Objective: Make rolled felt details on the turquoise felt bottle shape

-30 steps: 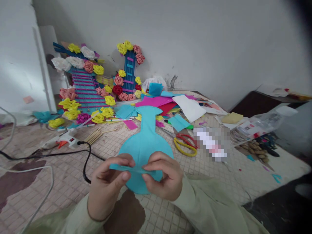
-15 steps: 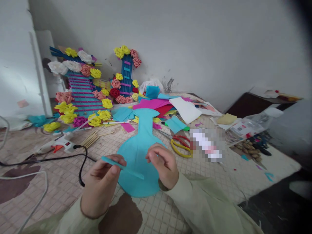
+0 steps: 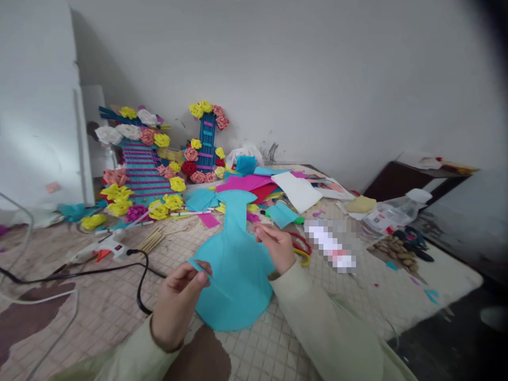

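Observation:
A large turquoise cutout (image 3: pixel 234 296), a round body with a narrow neck flaring at the top, lies flat on the table in front of me. Pinched between the thumb and fingers of my left hand (image 3: pixel 182 296) is a thin turquoise strip (image 3: pixel 193 263), held above the cutout's left side; its lower part blends into the cutout's colour. My right hand (image 3: pixel 280 247) hovers over the cutout's upper right edge, thumb and fingertips pressed together. Whether anything sits in that pinch, I cannot make out. Red- and yellow-handled tools (image 3: pixel 305 258) lie just right of it, partly covered.
A hot glue gun (image 3: pixel 115 246) with a black cord lies left, beside wooden sticks (image 3: pixel 151 241). Behind stand flower-decorated blue pieces (image 3: pixel 145 172) and coloured sheets (image 3: pixel 248 182). Right are a blurred patch (image 3: pixel 331 246), a plastic bottle (image 3: pixel 397 211) and a brown heap (image 3: pixel 397 251).
My right hand has moved up and away from my left, toward the tools. My left hand still holds the strip, now turned more end-on. The camera view has shifted slightly.

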### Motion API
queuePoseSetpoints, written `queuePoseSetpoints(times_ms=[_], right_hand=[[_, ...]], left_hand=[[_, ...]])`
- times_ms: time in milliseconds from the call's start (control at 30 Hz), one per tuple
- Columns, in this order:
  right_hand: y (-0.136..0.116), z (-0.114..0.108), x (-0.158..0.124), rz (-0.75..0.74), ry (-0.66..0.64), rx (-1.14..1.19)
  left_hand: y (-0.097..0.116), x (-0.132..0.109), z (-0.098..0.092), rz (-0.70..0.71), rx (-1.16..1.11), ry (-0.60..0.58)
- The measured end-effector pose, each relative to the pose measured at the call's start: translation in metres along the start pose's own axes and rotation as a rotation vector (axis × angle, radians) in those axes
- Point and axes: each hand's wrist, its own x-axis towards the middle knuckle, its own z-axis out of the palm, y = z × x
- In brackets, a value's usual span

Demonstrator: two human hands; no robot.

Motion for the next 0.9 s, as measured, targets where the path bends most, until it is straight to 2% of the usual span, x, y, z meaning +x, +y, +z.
queuePoseSetpoints(times_ms=[100,267,467,700,900], right_hand=[[0.005,0.000,0.001,0.050,-0.047,-0.040],[0.011,0.006,0.003,0.044,-0.146,-0.108],[0.008,0.006,0.016,0.059,-0.167,-0.240],[-0.002,0.015,0.065,0.033,-0.199,-0.451],[0.018,0.030,0.116,0.140,-0.317,-0.820]], left_hand=[[0.000,0.001,0.002,-0.027,-0.011,-0.004],[0.002,0.001,0.004,-0.036,-0.043,-0.017],[0.001,0.000,0.003,-0.023,-0.032,-0.047],[-0.001,0.000,0.002,-0.060,-0.072,-0.055],[0.000,0.003,0.001,-0.070,-0.070,-0.036]])
